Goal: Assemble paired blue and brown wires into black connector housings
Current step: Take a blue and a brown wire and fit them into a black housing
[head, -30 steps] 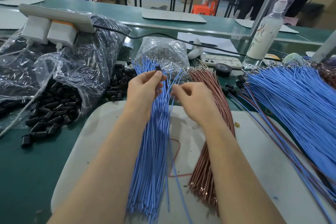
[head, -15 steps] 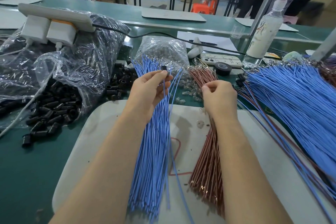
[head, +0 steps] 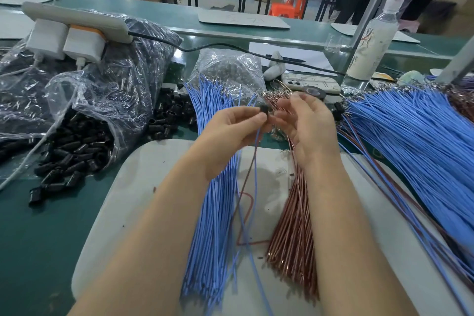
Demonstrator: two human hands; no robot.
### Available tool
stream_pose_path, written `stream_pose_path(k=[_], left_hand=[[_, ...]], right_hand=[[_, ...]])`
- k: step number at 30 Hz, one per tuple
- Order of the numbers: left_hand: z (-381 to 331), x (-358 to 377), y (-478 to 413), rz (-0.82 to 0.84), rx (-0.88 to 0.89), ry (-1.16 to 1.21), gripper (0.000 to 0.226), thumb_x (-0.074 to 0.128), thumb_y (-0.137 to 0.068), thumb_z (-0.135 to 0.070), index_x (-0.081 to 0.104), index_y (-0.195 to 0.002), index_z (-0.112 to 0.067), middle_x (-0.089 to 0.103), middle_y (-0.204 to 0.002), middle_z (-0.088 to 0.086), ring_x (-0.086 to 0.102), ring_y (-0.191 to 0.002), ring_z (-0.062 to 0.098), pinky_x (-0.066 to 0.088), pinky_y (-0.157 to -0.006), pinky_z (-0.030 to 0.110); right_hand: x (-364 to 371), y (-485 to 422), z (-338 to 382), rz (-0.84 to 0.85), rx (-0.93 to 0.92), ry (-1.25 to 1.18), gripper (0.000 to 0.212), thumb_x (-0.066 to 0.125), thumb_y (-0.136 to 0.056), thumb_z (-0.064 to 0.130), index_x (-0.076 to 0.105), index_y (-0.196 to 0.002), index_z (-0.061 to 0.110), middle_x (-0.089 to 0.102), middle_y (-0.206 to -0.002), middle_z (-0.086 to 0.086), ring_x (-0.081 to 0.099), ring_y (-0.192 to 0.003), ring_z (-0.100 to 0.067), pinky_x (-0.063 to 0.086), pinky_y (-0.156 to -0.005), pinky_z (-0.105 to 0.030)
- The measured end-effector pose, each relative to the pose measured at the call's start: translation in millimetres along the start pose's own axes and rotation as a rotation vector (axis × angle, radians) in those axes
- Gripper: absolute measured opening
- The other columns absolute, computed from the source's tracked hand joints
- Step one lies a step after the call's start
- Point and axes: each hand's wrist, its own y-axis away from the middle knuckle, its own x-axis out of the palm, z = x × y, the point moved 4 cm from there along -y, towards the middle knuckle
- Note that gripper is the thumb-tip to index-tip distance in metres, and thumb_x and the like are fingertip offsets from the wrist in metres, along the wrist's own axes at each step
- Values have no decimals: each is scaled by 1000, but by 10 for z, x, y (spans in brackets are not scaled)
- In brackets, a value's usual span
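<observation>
Where the left hand (head: 230,127) pinches, boxy black housing (head: 264,108); slim blue wire (head: 258,141) beneath.

Bright, even indoor light falls from overhead. A soft grey shadow lies on the white mat (head: 143,187). Glare glints on the crinkled plastic bags (head: 110,95). The right hand (head: 309,126) is smeared by motion blur. Wide-angle distortion bows the green table (head: 38,238) at the edges; the far background looks soft.
</observation>
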Motion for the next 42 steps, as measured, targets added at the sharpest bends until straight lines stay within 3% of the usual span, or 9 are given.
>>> stream_pose_path(k=[3, 6, 9, 14, 17, 20, 25, 31, 42], left_hand=[[-44, -122, -29, -120, 49, 64, 20, 55, -92, -7, 70, -82, -15, 73, -85, -3, 66, -82, 6, 51, -78, 22], [-49, -195, -31, -179, 60, 147, 26, 54, -93, -6, 70, -74, -17, 73, -83, -3, 65, -81, 8, 51, -78, 24], [-51, -183, -30, -175, 63, 154, 17, 54, -93, -7, 65, -82, -14, 73, -81, -4, 65, -83, 7, 53, -70, 20], [-12, -213, -54, -267, 44, 108, 8, 56, -93, -11, 61, -90, -17, 71, -92, -2, 63, -90, 11, 50, -83, 27], [-8, -248, -47, -336, 95, -140, 8, 60, -91, -17, 59, -89, -25, 68, -93, -1, 62, -86, 13, 49, -81, 28], [-43, -198, -29, -299, 206, -408, 17, 63, -89, -14, 59, -84, -30, 66, -83, -10, 63, -81, 10, 51, -81, 26], [-35, -112, -3, -245, 279, -749, 12, 62, -89, -10, 64, -100, -16, 64, -86, -9, 64, -86, 11, 50, -83, 20], [-27, -96, 17, -198, 284, -876, 15, 58, -91, -11, 64, -104, -17, 66, -95, -6, 61, -93, 8, 45, -86, 20], [-23, -77, 19, -160, 313, -946, 18, 56, -92, -12, 63, -107, -18, 65, -100, -5, 58, -94, 8, 42, -85, 18]], right_hand=[[75, 65, -93, 230, 136, 359, 23, 50, -98, 26, 63, -86, 11, 71, -80, -4, 41, -44, -5, 36, -43, -17], [189, 193, -167, 534, 244, 408, 20, 53, -97, 20, 66, -88, 7, 71, -71, -2, 39, -42, -4, 34, -42, -13], [226, 221, -160, 597, 207, 412, 14, 55, -95, 12, 65, -87, 9, 69, -67, 1, 46, -48, -6, 39, -46, -14], [172, 151, -120, 379, 92, 450, 14, 52, -96, 10, 60, -84, 12, 65, -70, -3, 50, -46, -4, 43, -45, -15], [108, 107, -16, 172, -15, 256, 11, 47, -99, 11, 56, -91, 10, 64, -69, -1, 52, -45, -3, 44, -44, -15], [-14, 93, 125, -51, -196, 24, 9, 43, -101, 13, 51, -96, 11, 65, -71, -2, 58, -48, -7, 48, -47, -19], [-131, 154, 231, -279, -450, 68, 17, 36, -103, 16, 41, -88, 23, 62, -73, -5, 59, -44, -10, 49, -44, -21], [-181, 167, 261, -381, -545, 45, 16, 34, -103, 14, 38, -90, 23, 61, -73, -5, 59, -44, -11, 48, -44, -21], [-137, 171, 251, -392, -626, 184, 10, 35, -103, 15, 37, -93, 18, 60, -72, -2, 62, -47, -15, 49, -46, -23]])
